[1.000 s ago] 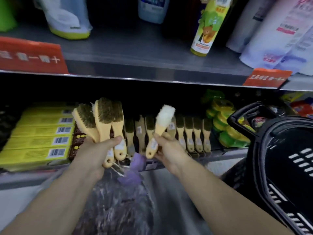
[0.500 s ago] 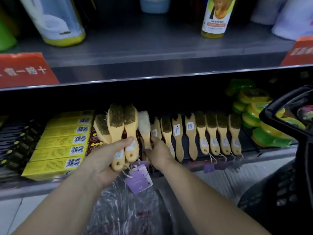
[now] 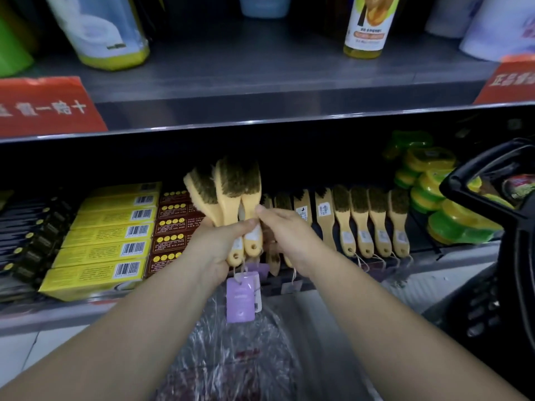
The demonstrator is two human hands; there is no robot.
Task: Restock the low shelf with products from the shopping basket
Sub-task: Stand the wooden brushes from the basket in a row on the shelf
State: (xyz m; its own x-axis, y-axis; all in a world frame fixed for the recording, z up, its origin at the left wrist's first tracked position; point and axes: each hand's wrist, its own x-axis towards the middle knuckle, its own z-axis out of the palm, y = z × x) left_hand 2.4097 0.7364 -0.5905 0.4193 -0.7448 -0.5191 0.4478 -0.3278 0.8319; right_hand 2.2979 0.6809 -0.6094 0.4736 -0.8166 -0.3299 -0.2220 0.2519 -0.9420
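My left hand [image 3: 214,247] grips the handles of a bundle of three wooden brushes [image 3: 234,183] with dark bristles, held upright in front of the low shelf [image 3: 451,251]. A purple tag [image 3: 240,296] hangs from the bundle on a string. My right hand [image 3: 286,230] reaches across and pinches the neck of the rightmost brush in the bundle. Several matching brushes [image 3: 362,215] lie in a row on the low shelf, just right of my hands. The black shopping basket [image 3: 492,180] stands at the right edge, only partly in view.
Yellow boxes [image 3: 110,235] and brown boxes [image 3: 173,224] fill the shelf to the left. Green and yellow round packs [image 3: 434,186] are stacked on the right. The upper shelf [image 3: 260,111] overhangs with bottles on it. A clear plastic bag [image 3: 240,357] lies below my arms.
My right hand set the white-bristled brush at the left end of the shelf row, let go, and moved left to the bundle in my left hand.
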